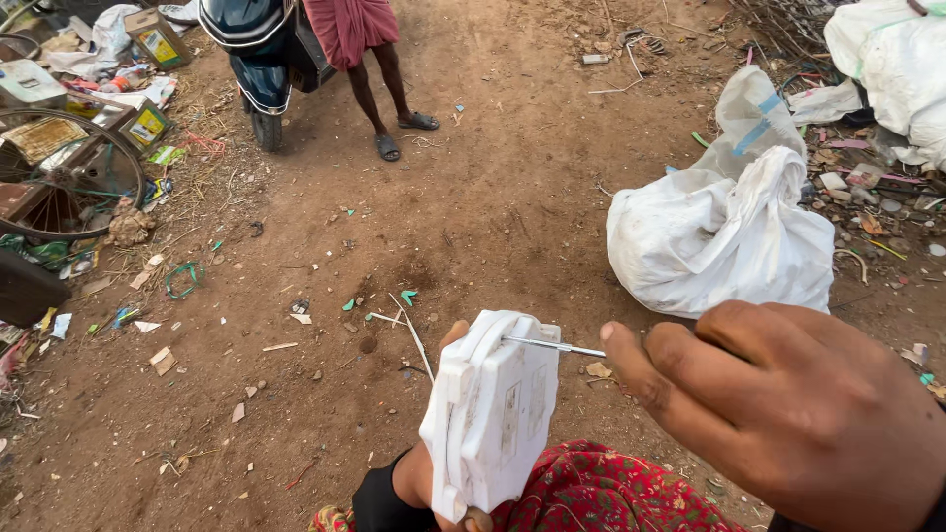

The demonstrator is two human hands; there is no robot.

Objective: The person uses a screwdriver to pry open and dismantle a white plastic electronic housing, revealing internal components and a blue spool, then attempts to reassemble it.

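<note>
White sack [719,236], scooter [258,59], bicycle wheel [64,177], standing person (sandalled) [370,59], littered dirt ground [473,217]

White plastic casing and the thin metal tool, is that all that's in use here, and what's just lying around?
In use: white plastic casing in the left hand; thin metal tool in the right hand, tip at the casing.

Lying about: white sack, scooter, bicycle wheel, cartons, scattered litter.
</note>
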